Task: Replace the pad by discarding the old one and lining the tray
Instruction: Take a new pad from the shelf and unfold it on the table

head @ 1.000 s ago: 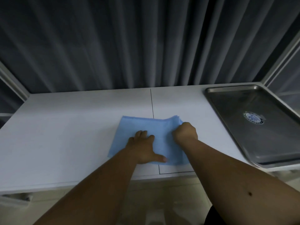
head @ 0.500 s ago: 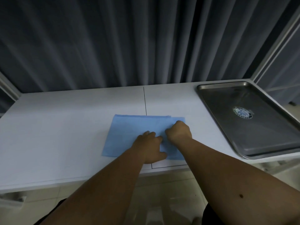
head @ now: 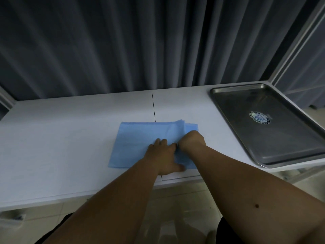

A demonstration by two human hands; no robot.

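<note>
Currently unfolding step: left hand flat on blue pad, right hand pinching its folded edge; next, carry it to the bare tray at 2 o'clock on the counter.

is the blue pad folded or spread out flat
Still partly folded. The blue pad lies on the table with stacked layers at its right edge, under the right hand.

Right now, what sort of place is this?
Probably a clinical or lab prep station: a bare steel tray, a blue disposable pad on a white table, and grey curtains behind.
</note>
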